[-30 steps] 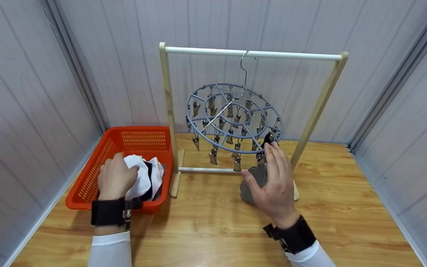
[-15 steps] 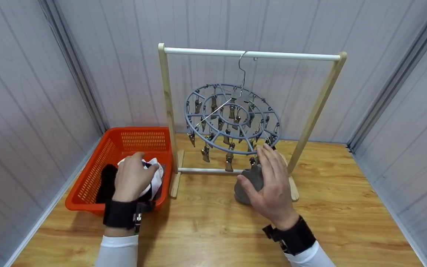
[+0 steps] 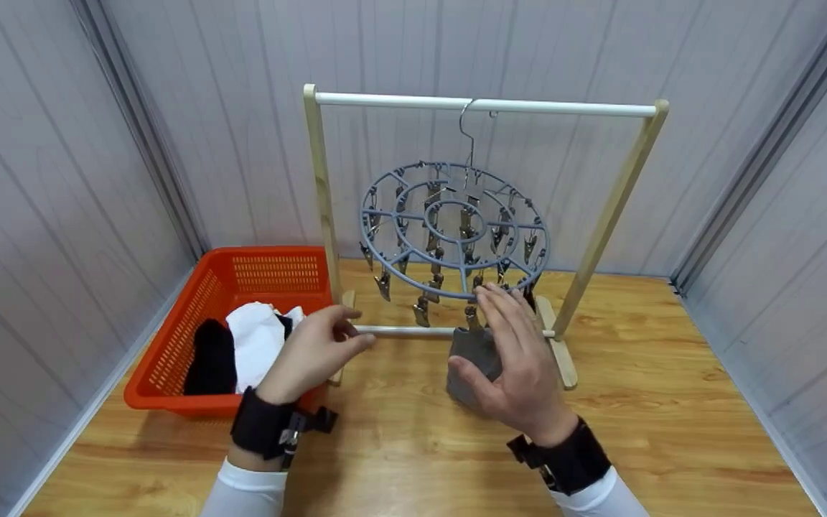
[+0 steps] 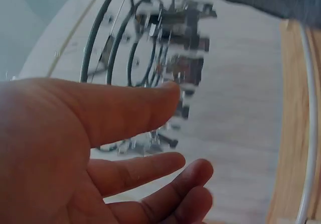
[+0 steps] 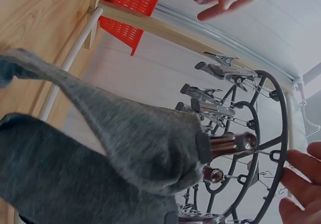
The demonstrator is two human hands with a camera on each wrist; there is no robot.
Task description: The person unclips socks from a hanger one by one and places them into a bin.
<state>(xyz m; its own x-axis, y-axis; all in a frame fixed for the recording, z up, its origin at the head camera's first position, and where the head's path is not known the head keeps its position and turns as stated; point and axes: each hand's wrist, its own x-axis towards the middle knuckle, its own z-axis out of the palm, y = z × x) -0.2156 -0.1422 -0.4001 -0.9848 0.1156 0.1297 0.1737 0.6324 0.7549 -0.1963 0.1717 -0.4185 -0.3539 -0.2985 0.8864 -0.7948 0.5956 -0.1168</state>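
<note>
My left hand (image 3: 316,352) is in the air between the orange basket and the hanger, its thumb and fingers apart with nothing between them. The left wrist view shows the same loosely bent fingers. With extended fingers, my right hand (image 3: 525,366) touches the near rim of the round clip hanger (image 5: 284,128). A grey sock (image 5: 145,133) hangs below that rim from a metal clip (image 5: 233,142), beside the right palm. Another dark grey sock piece (image 5: 75,174) hangs next to it in the right wrist view. Several other clips dangle from the rings without cloth.
A wooden stand with a white top rod (image 3: 399,100) carries the hanger by its hook. The orange basket (image 3: 144,384) at left contains a black sock (image 3: 212,359) and white cloth (image 3: 252,341). A lower white rod (image 3: 413,331) crosses behind the grey sock.
My left hand has moved right, out of the basket, uncovering the black and white items. The hanger has turned, and the grey sock has shifted slightly left beside my right hand.
</note>
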